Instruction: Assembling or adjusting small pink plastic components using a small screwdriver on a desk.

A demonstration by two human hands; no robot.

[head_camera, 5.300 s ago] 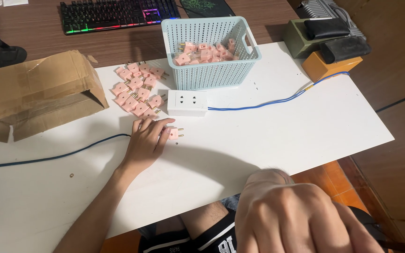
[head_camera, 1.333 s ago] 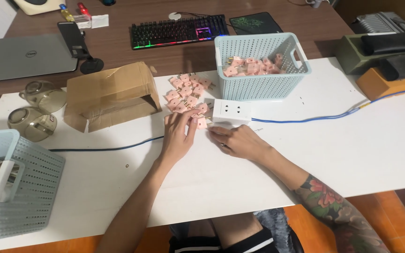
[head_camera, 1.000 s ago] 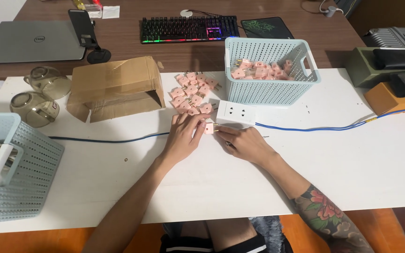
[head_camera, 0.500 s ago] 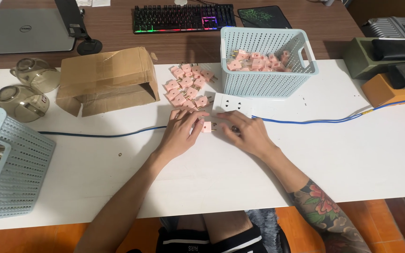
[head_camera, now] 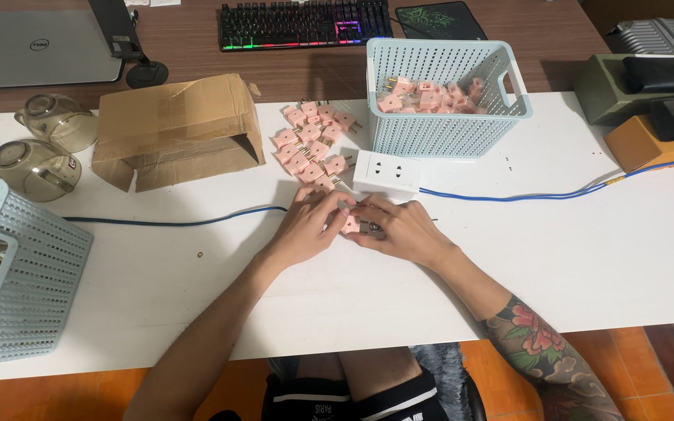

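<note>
left hand (head_camera: 306, 226) and right hand (head_camera: 399, 230) meet mid-frame on tabletop (head_camera: 587, 257), fingers pinching small pink plug (head_camera: 350, 224) just below white socket block (head_camera: 386, 171). plug likely light, rigid, smooth; grip body sides, clear of prongs.

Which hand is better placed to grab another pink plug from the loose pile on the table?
Probably the left hand. It rests just below the pile of pink plugs, while the right hand sits farther right, below the white socket box. Both hands meet on one pink plug.
</note>
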